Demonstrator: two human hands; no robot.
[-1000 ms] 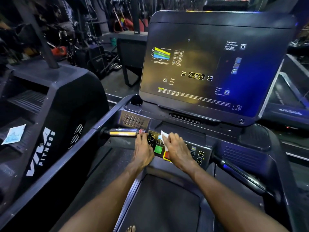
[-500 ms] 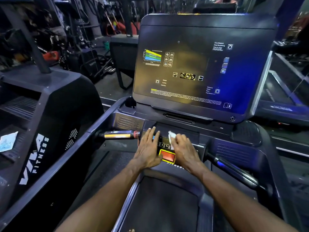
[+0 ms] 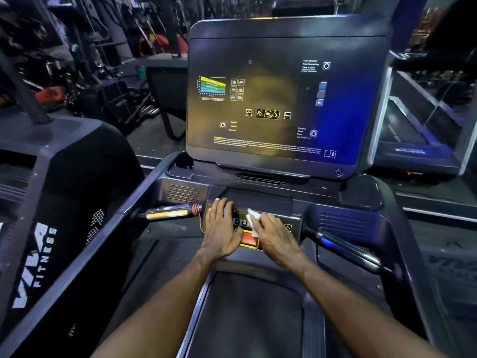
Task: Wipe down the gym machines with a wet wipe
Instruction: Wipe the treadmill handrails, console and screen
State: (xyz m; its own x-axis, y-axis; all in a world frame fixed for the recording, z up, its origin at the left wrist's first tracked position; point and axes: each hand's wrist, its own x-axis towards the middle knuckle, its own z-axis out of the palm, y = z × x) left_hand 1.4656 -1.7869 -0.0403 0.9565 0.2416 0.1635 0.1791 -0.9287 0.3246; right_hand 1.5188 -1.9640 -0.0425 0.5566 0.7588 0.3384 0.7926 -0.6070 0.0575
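Observation:
I stand on a dark treadmill whose big console screen [image 3: 284, 99] rises in front of me. Below it lies the button panel [image 3: 240, 223] with a red stop button [image 3: 249, 239] framed in yellow. My left hand [image 3: 220, 228] rests flat on the panel's left part, fingers straight. My right hand [image 3: 275, 235] presses a white wet wipe [image 3: 252, 217] onto the panel just right of centre; the wipe sticks out past my fingertips. Much of the panel is hidden under both hands.
A yellow-lit left handlebar [image 3: 167, 212] and a dark right handlebar [image 3: 343, 248] flank the panel. A black machine marked FITNESS [image 3: 64, 228] stands close on the left. Another treadmill [image 3: 413, 130] sits to the right. Gym racks fill the background.
My view has shifted so the console sits more to the left. Both hands slid slightly along the panel; my left fingers straightened forward, and the right hand with the wipe moved across the buttons.

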